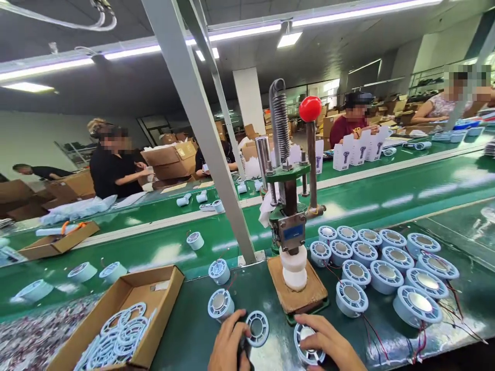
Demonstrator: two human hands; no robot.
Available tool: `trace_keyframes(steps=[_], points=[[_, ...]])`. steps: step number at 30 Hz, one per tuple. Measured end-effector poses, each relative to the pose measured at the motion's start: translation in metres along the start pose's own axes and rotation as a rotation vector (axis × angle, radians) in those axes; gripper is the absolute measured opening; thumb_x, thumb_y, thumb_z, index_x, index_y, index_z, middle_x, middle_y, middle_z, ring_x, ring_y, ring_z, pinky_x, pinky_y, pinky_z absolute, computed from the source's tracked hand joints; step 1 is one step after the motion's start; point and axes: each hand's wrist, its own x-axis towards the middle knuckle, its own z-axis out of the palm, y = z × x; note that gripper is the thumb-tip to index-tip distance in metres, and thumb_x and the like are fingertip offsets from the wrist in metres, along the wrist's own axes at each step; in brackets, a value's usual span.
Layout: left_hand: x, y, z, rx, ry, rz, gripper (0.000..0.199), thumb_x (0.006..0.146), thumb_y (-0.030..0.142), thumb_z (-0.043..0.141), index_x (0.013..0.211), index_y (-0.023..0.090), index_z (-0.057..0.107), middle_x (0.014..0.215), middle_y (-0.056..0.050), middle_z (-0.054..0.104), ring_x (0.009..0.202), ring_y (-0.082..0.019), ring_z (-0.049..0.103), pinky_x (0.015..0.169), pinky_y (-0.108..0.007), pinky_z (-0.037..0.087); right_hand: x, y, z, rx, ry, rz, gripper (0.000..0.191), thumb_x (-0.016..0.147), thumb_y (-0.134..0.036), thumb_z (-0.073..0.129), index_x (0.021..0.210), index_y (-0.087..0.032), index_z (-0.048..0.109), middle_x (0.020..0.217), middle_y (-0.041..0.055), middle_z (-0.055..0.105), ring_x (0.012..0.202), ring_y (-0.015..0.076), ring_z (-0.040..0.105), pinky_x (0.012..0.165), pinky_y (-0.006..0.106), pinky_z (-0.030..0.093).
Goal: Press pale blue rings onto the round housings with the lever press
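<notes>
My left hand is closed at the bottom centre, its fingertips at the edge of a light-blue slotted ring. Something dark shows between its thumb and fingers, too hidden to name. To the right, my right hand grips a round light-blue motor housing with a silvery centre, fingers over its top. Just beyond both hands stands a hand press with a red-knobbed lever. Its white pressing block rests over a wooden base plate.
Several similar housings with trailing wires crowd the bench at right. Two more housings sit left of the press. A cardboard box holds loose blue rings. Behind runs a green conveyor; co-workers sit beyond.
</notes>
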Motion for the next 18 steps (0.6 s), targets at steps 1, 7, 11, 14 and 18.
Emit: trace_keyframes(steps=[1, 7, 11, 14, 18], points=[[0.001, -0.003, -0.003, -0.013, -0.004, -0.001, 0.037, 0.071, 0.016, 0.050, 0.103, 0.029, 0.063, 0.144, -0.005, 0.052, 0.135, -0.026, 0.046, 0.110, -0.044, 0.044, -0.002, 0.000, 0.000, 0.013, 0.027, 0.009, 0.016, 0.091, -0.031, 0.063, 0.106, -0.027, 0.060, 0.129, 0.0082, 0.060, 0.117, 0.0215, 0.060, 0.096, 0.030, 0.052], [0.007, 0.017, 0.019, 0.091, 0.120, -0.197, 0.061, 0.079, 0.047, 0.060, 0.135, 0.023, 0.051, 0.137, -0.014, 0.056, 0.128, -0.035, 0.049, 0.104, -0.053, 0.044, -0.004, -0.002, 0.002, 0.014, 0.001, 0.007, 0.021, 0.090, -0.034, 0.064, 0.109, -0.027, 0.059, 0.131, 0.0069, 0.058, 0.119, 0.0211, 0.058, 0.098, 0.029, 0.051], [0.013, 0.032, 0.029, 0.046, 0.185, -0.173, 0.060, 0.080, 0.032, 0.055, 0.139, 0.026, 0.048, 0.142, -0.009, 0.053, 0.130, -0.032, 0.046, 0.101, -0.051, 0.045, -0.014, 0.004, 0.017, -0.008, 0.101, 0.059, 0.029, 0.095, -0.040, 0.057, 0.120, -0.025, 0.055, 0.133, 0.0107, 0.056, 0.122, 0.0212, 0.056, 0.101, 0.028, 0.049], [0.014, 0.033, 0.027, -0.010, 0.229, -0.132, 0.055, 0.078, 0.032, 0.060, 0.132, 0.028, 0.057, 0.138, -0.006, 0.058, 0.128, -0.034, 0.047, 0.102, -0.053, 0.043, -0.024, 0.010, 0.031, -0.044, 0.194, 0.153, 0.041, 0.098, -0.047, 0.049, 0.130, -0.022, 0.052, 0.133, 0.0125, 0.056, 0.123, 0.0210, 0.056, 0.100, 0.026, 0.049], [0.012, 0.040, 0.020, -0.256, 0.297, -0.185, 0.051, 0.082, 0.046, 0.058, 0.129, 0.025, 0.058, 0.123, -0.007, 0.068, 0.115, -0.029, 0.061, 0.099, -0.045, 0.049, -0.021, 0.008, 0.045, -0.078, 0.143, 0.082, 0.057, 0.094, -0.048, 0.055, 0.140, -0.017, 0.043, 0.127, 0.0108, 0.061, 0.117, 0.0202, 0.061, 0.101, 0.023, 0.048]])
